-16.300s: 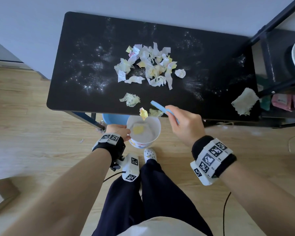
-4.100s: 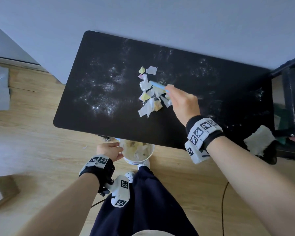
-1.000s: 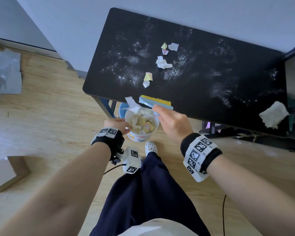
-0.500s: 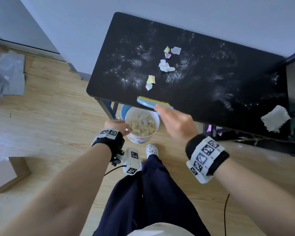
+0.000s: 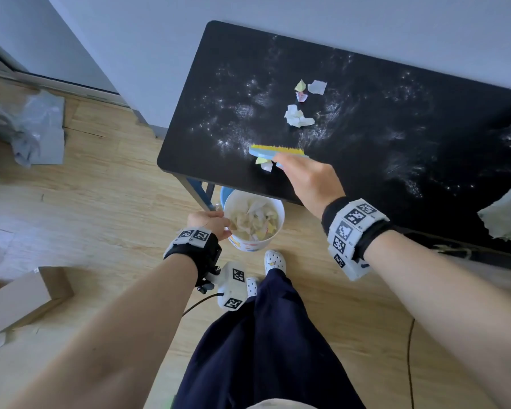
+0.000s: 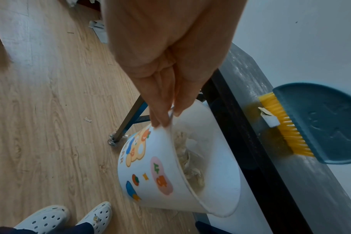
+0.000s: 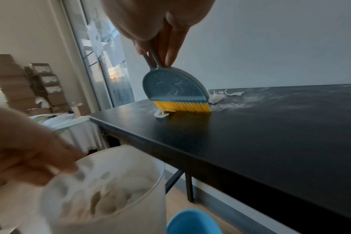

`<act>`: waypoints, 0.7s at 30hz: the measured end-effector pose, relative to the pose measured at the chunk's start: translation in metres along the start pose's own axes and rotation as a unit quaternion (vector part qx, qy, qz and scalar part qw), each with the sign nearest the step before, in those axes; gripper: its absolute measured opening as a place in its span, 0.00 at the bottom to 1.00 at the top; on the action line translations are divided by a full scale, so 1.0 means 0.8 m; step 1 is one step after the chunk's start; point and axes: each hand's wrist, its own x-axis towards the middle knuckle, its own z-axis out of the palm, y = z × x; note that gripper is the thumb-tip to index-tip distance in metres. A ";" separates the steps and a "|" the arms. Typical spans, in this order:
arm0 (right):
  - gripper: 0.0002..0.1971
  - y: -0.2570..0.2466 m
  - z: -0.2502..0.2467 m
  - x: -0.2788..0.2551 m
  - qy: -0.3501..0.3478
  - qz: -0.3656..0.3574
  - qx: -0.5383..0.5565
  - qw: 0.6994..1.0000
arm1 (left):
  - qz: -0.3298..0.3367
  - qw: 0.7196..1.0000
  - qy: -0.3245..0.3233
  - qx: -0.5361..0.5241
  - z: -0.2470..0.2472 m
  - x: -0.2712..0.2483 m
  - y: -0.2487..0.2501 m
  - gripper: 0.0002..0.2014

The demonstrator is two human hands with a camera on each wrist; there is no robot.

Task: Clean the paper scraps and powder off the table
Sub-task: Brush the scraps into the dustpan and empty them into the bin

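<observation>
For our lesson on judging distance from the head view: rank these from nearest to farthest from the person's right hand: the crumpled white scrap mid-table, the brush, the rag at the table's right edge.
1. The brush: held in the right hand.
2. The crumpled white scrap: mid-table, beyond the brush.
3. The rag: far right edge of the table.

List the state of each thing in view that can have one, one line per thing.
Brush: gripped by the right hand, yellow bristles down on the table.
Two scraps: on the table at the bristles, short of the near edge.
Far scraps: loose, unswept.
Powder: spread across the tabletop.
Bucket: upright below the table edge, part-filled with scraps, rim pinched by the left hand.
Cloth: crumpled on the table's right end.
</observation>
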 end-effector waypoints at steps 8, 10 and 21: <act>0.12 -0.048 -0.033 -0.087 -0.063 -0.068 0.062 0.994 | -0.013 1.000 0.011 0.019 -0.004 -0.013 0.017 0.10; 0.13 -0.057 -0.037 -0.096 -0.069 -0.075 0.059 0.993 | -0.023 1.000 0.005 0.007 -0.002 -0.013 0.019 0.14; 0.13 0.012 -0.049 -0.028 0.058 -0.030 0.001 0.998 | -0.021 1.000 0.004 0.009 0.019 -0.014 0.029 0.13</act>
